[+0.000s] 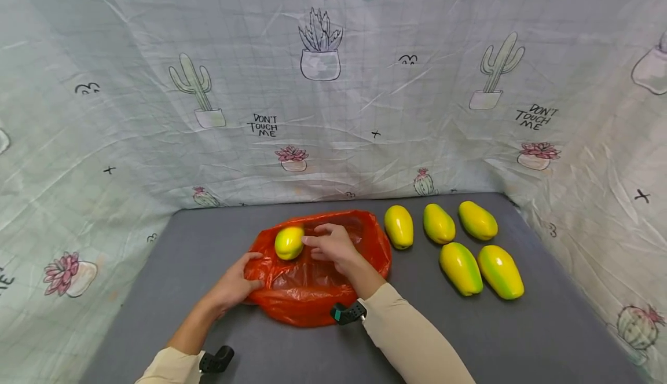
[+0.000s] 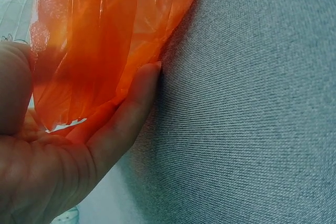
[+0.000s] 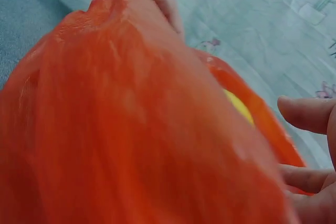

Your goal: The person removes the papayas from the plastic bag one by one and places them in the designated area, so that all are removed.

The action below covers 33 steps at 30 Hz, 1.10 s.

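A red plastic bag [image 1: 302, 308] lies on the grey table with its mouth spread wide. One yellow papaya [image 1: 289, 242] sits inside toward the left; only a sliver of this papaya [image 3: 239, 107] shows past the bag in the right wrist view. My left hand [image 1: 235, 282] grips the bag's left edge, thumb on one side of the film and fingers [image 2: 137, 95] on the other. Over the bag's mouth, my right hand [image 1: 333, 247] reaches in with its fingers parted, fingertips close beside the papaya. Nothing shows between the thumb and fingers [image 3: 307, 179] there.
Several yellow-green papayas stand in two rows right of the bag, the nearest papaya [image 1: 399, 227] just beside its rim. A printed cloth [image 1: 365, 158] hangs behind the grey table [image 1: 208, 233] and along both sides.
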Motion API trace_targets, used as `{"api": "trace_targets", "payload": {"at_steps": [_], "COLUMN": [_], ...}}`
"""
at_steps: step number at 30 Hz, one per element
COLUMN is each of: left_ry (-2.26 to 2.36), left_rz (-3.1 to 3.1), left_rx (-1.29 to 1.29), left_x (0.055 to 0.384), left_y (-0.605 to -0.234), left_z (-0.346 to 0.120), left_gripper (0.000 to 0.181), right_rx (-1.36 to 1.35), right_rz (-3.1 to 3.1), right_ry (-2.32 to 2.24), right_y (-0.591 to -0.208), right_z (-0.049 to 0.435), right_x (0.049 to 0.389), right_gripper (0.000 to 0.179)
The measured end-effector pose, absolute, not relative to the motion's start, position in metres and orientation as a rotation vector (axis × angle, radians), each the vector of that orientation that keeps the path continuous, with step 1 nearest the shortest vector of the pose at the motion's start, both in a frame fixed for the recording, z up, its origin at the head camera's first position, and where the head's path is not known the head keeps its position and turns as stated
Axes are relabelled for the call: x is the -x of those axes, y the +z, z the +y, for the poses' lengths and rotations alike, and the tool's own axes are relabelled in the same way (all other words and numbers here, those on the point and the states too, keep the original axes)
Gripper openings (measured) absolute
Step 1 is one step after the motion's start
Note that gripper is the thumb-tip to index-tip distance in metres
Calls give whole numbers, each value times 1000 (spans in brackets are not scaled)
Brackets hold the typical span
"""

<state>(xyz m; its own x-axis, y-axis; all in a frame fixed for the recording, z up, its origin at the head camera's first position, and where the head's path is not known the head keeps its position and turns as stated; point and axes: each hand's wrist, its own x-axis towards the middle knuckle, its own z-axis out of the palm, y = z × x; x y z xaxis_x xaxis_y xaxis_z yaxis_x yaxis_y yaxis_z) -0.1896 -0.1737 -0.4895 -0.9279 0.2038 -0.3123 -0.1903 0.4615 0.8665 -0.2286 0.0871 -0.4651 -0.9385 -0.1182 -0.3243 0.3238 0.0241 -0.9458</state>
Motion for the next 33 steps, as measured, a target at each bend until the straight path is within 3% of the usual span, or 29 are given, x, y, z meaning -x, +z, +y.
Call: {"api": "trace_targets", "payload": {"at_steps": [16, 33], "left_ry": [1461, 1483], "left_rz": [2345, 2305], "left_rx": [-21, 18], "left_x": [190, 188], "left_y": [-488, -491], "left_z": [-177, -174], "left_gripper": [69, 68], "right_rx": [-324, -396], "right_rz": [2050, 2234], "right_ry": [-1934, -1778], "right_y": [-477, -480], "right_z": [42, 27], "right_x": [245, 246], "right_gripper": [66, 67]}}
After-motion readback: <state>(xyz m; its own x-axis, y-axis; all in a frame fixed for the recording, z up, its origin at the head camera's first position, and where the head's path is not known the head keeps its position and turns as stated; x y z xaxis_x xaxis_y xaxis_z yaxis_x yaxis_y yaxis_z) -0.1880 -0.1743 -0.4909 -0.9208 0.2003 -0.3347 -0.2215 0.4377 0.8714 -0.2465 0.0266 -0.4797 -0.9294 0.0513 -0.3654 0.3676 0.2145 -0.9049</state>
